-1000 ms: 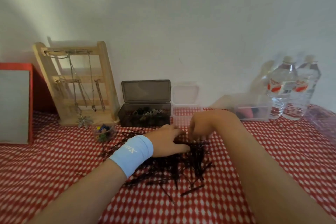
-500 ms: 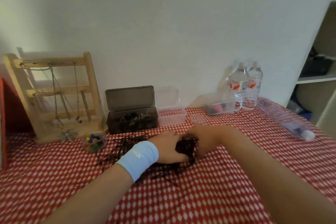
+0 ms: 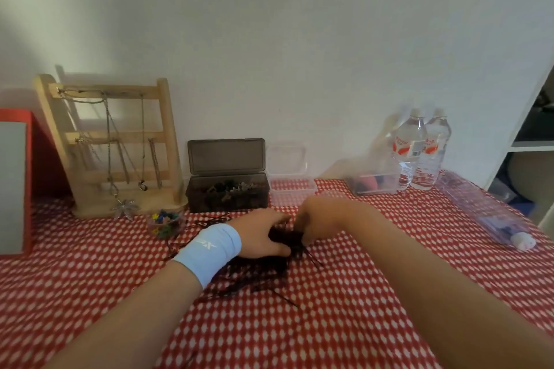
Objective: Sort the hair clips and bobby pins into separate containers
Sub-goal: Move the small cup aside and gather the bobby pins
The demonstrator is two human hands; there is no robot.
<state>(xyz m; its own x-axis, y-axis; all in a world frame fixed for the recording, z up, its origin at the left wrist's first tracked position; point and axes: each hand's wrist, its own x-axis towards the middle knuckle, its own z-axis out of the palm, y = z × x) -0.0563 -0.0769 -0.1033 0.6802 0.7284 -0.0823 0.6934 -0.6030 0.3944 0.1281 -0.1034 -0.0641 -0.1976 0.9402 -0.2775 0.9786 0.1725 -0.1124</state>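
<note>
Two grips (image 3: 260,236) (image 3: 318,219), two water bottles (image 3: 408,156) (image 3: 432,153).

Dim indoor light, flat, with a grey-green cast. Wall (image 3: 299,39) is evenly lit mid-frame and patchy toward the upper left corner. Water bottles (image 3: 409,153) throw a soft shadow leftward onto the wall; wooden stand (image 3: 168,141) casts a faint one behind it. No hard glare. Whole frame soft, fine detail smeared. Bobby pins (image 3: 257,272) read as one black mass, strands mostly lost. Wide-angle bend: shelf (image 3: 530,144) edge leans at right, forearms (image 3: 419,263) swell toward the bottom edge. Surface (image 3: 359,323) pattern blurs near the lower corners.
</note>
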